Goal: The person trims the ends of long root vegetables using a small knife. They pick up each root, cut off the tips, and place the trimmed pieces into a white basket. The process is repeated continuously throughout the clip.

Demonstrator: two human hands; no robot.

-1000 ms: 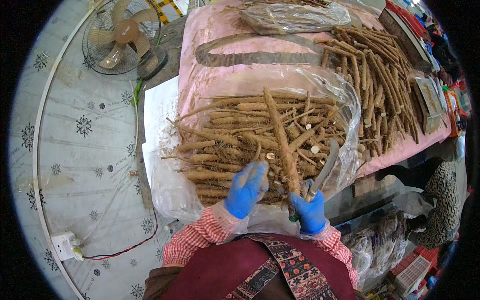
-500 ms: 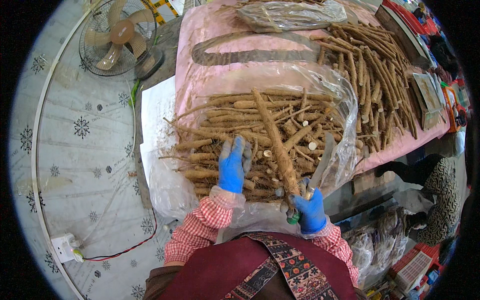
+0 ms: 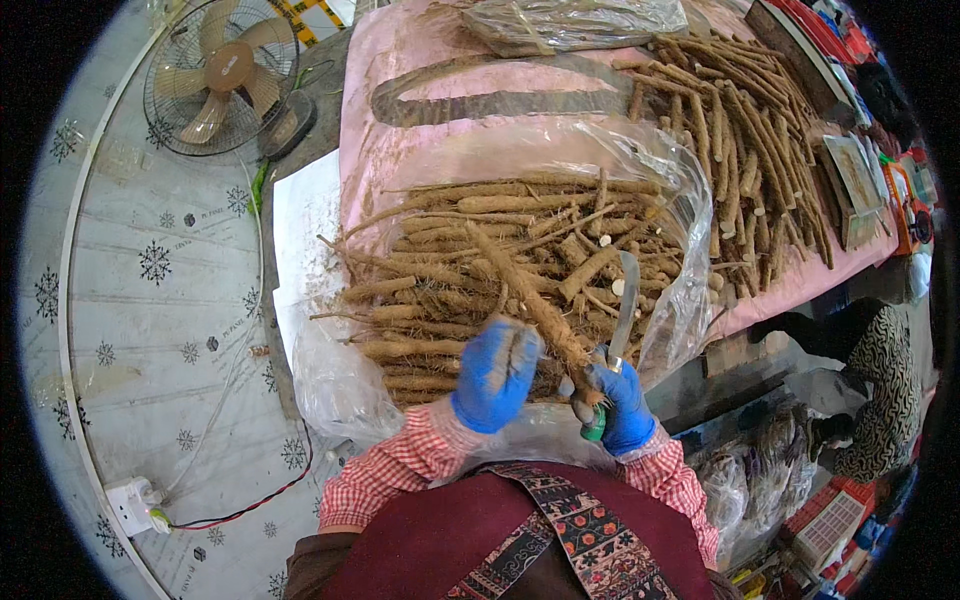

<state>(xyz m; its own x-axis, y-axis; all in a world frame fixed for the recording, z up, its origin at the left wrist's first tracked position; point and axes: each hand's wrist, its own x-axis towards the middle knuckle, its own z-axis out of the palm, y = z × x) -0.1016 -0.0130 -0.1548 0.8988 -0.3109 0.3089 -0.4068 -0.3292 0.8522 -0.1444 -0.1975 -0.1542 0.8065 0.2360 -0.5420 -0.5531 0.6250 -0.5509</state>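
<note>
My right hand (image 3: 624, 408), in a blue glove, is closed around the lower end of a long, hairy brown yam root (image 3: 540, 308) and a curved knife (image 3: 627, 315) with a green handle. The knife's blade points up and away, to the right of the root. Just left of that root is my left hand (image 3: 497, 375), also blue-gloved, with its soiled fingers curled in; whatever they may hold is hidden. Beneath both hands lies a heap of similar roots (image 3: 440, 247) on clear plastic sheeting (image 3: 345, 400).
On the pink-covered table (image 3: 365, 170), a second pile of roots (image 3: 740, 165) lies at the far right. A filled plastic bag (image 3: 580, 25) rests at the back. A fan (image 3: 225, 75) stands far left. Another person in a patterned garment (image 3: 885, 390) is at right.
My left hand has come off the heap, moving right and nearer, and its fingers have curled. The held root's far end has swung left; the knife blade stands more upright.
</note>
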